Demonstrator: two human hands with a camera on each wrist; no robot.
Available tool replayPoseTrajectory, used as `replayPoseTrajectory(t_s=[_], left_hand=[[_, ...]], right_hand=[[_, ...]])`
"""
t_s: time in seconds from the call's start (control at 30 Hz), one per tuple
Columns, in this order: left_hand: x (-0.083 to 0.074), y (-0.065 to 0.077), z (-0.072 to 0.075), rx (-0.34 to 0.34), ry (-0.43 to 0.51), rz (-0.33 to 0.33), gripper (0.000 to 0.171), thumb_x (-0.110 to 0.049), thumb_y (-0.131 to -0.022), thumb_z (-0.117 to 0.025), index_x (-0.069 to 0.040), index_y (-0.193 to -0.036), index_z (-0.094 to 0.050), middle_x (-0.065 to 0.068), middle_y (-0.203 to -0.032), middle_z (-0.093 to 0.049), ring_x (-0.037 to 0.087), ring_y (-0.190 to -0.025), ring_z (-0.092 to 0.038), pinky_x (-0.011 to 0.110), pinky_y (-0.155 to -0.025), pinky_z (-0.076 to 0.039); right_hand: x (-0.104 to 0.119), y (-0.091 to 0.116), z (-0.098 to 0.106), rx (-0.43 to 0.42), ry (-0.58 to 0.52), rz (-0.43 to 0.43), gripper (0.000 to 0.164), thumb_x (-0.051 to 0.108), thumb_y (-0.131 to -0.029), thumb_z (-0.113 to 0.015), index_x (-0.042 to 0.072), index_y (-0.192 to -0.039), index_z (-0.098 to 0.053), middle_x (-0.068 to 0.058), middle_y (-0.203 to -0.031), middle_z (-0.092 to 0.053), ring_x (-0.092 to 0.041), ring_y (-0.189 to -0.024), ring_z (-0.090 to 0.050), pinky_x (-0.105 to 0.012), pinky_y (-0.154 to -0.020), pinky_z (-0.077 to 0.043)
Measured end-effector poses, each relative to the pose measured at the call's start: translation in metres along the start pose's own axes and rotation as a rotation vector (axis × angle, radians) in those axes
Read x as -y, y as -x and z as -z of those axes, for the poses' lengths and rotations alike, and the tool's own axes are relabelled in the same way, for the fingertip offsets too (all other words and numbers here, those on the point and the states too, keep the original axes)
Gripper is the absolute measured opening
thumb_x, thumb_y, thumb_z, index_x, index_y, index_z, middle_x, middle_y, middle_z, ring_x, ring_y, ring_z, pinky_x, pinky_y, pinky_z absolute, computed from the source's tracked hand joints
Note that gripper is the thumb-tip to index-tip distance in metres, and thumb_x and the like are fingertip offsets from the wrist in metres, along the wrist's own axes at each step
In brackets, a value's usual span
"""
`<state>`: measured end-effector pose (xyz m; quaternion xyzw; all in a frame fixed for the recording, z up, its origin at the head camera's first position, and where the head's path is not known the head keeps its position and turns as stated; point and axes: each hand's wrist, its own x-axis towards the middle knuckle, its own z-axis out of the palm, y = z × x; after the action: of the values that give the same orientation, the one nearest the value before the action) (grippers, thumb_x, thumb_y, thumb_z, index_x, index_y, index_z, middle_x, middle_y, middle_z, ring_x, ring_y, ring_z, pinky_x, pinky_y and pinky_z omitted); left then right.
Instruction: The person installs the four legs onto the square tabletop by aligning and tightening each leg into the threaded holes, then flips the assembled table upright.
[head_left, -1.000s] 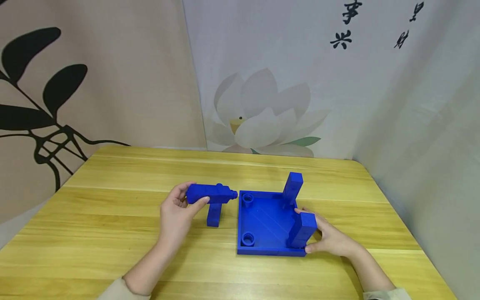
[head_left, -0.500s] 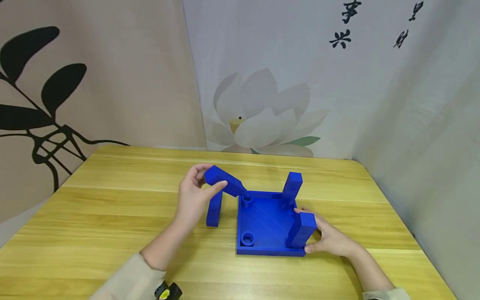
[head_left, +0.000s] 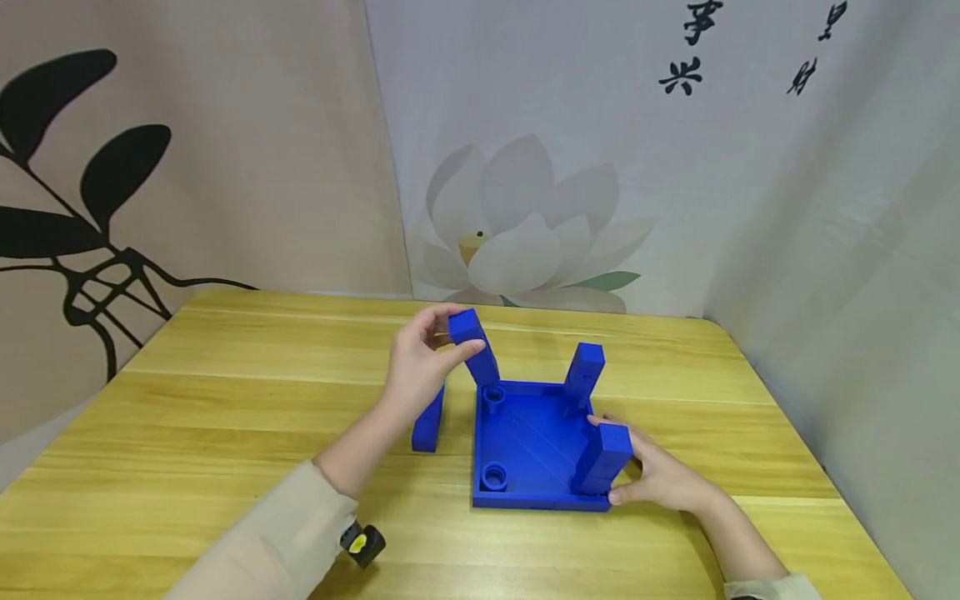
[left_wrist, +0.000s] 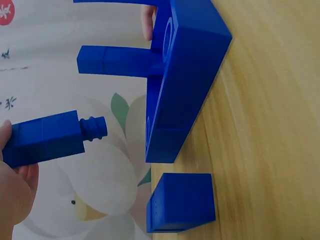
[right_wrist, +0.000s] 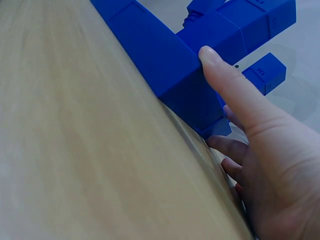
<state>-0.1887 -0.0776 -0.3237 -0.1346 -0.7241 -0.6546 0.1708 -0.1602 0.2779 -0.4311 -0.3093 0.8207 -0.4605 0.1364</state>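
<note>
1 block (head_left: pixel 427 428) lies left of the tray (head_left: pixel 540 502).

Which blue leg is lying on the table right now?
The lone leg left of the tray. The near-right leg and far-right leg stand in it; the left hand holds the fourth leg.

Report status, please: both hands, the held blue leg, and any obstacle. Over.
Left hand holding blue leg above far-left socket, not inserted. Right hand holding tray at right. No obstacle visible between leg and socket.
</note>
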Motion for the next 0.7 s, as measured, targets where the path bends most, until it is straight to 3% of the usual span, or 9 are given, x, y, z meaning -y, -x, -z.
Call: replayPoseTrajectory(t_s=[0.27,0.7], left_hand=[[0.005,-0.006,-0.013,0.048,0.009,-0.043,0.045,-0.006,-0.079,-0.078,0.000,-0.121,-0.063,0.010,-0.103,-0.065,0.023,-0.093,-0.063,0.039,-0.085,-0.053],[0.017,-0.007,-0.033,0.031,0.058,-0.056,0.050,-0.004,-0.077,-0.080,-0.001,-0.123,-0.063,0.012,-0.105,-0.067,0.025,-0.095,-0.064,0.043,-0.086,-0.052]], right_hand=[[0.000,0.000,0.000,0.003,-0.011,-0.001,0.097,0.015,-0.072,-0.084,0.017,-0.151,-0.029,-0.018,-0.152,-0.023,-0.015,-0.135,-0.026,-0.018,-0.104,-0.023],[0.001,-0.001,-0.001,-0.003,-0.014,-0.006,0.097,0.014,-0.071,-0.085,0.020,-0.151,-0.030,-0.019,-0.152,-0.022,-0.015,-0.135,-0.026,-0.017,-0.104,-0.022]])
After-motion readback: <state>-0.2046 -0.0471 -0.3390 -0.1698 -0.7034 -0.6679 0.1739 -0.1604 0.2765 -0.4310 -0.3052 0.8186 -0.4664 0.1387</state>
